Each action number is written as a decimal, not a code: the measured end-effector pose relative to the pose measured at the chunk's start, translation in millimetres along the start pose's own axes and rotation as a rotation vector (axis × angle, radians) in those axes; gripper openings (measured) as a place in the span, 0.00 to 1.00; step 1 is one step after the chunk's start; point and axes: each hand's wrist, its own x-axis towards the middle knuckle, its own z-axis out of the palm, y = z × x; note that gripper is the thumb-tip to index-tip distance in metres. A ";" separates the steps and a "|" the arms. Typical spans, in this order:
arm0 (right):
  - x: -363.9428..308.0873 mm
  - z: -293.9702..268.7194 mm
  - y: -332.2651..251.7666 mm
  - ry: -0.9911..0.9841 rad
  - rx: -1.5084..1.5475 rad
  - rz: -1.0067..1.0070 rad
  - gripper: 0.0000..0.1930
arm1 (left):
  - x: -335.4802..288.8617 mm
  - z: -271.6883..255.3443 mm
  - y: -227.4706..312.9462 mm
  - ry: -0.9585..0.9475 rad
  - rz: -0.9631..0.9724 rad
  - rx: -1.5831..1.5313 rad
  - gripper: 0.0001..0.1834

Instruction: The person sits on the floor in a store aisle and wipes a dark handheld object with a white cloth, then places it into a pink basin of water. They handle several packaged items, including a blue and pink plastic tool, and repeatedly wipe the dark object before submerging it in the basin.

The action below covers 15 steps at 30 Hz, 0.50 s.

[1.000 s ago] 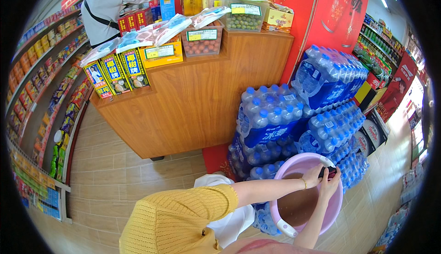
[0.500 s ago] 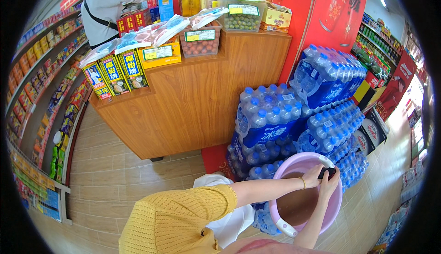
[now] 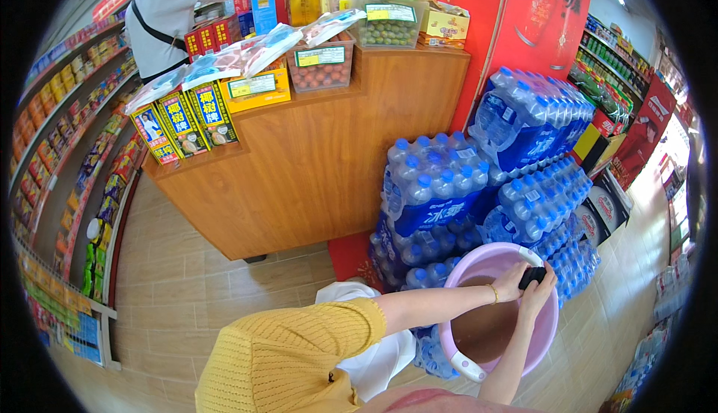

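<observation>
Head view: your left hand [image 3: 511, 284] and right hand [image 3: 540, 293] are still gripping the small black object [image 3: 532, 276] together over the round pink plastic basin [image 3: 467, 267], barely shifting.

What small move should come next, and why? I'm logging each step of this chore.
Probably lower the dark object toward the murky water in the pink bucket. Both the left hand and the right hand hold it just above the far rim, over the water.

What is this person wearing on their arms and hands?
The left arm wears a short yellow ribbed knit sleeve ending near the elbow; the forearm is bare, with a thin bracelet at the wrist. The left hand and right hand are bare, without gloves. The right forearm is bare too.
</observation>
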 end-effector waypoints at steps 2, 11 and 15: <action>1.1 0.0 -5.1 0.001 0.015 0.011 0.26 | 1.6 -1.6 2.3 -0.009 -0.017 -0.004 0.27; -0.3 -11.1 -19.6 0.091 -0.018 -0.010 0.29 | -4.1 -2.7 4.0 -0.097 -0.141 0.085 0.22; 1.7 -7.3 -0.7 0.223 -0.073 0.073 0.25 | 2.8 -1.6 9.5 -0.060 -0.197 0.049 0.18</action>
